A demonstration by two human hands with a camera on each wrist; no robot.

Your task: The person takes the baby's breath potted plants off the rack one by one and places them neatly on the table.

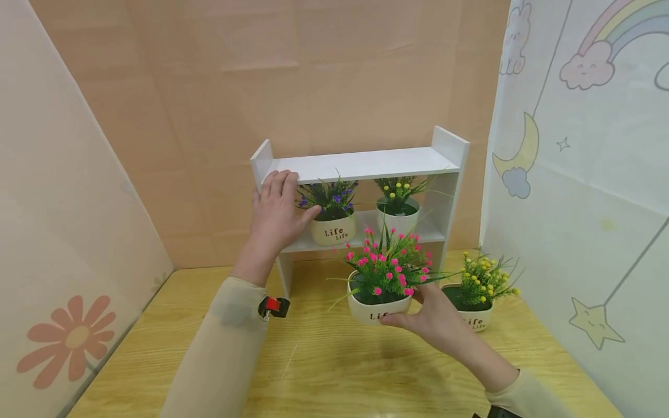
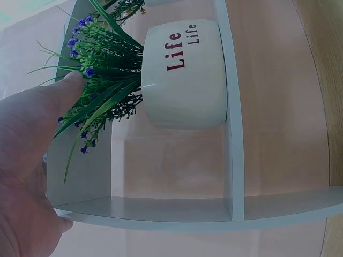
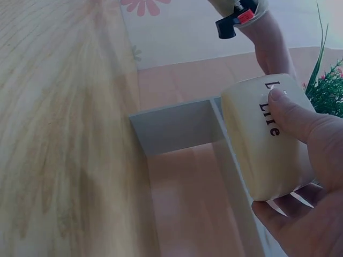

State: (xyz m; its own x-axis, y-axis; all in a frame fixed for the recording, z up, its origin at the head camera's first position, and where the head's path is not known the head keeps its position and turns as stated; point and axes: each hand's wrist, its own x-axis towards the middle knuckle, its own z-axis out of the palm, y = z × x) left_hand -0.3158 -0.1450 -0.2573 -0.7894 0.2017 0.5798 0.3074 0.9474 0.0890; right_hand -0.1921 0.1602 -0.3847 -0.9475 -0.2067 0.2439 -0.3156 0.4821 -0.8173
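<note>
My right hand (image 1: 434, 316) holds a white pot of artificial pink flowers (image 1: 380, 310), thumb across the "Life" lettering and fingers underneath, as the right wrist view shows. The pot is raised in front of the white shelf (image 1: 360, 165). My left hand (image 1: 277, 215) rests on the shelf's upper left corner, fingers over the top board and thumb spread to the right. Close to that thumb, a pot of purple flowers (image 2: 185, 75) stands on the middle board. A pot of yellow flowers (image 1: 398, 215) stands right of it, partly behind the pink blossoms.
Another pot of yellow flowers (image 1: 474, 316) stands on the wooden table (image 1: 324, 371), right of the shelf and partly behind my right hand. A tan backdrop (image 1: 313, 75) hangs behind the shelf. Pale walls with printed drawings (image 1: 575, 232) flank the table.
</note>
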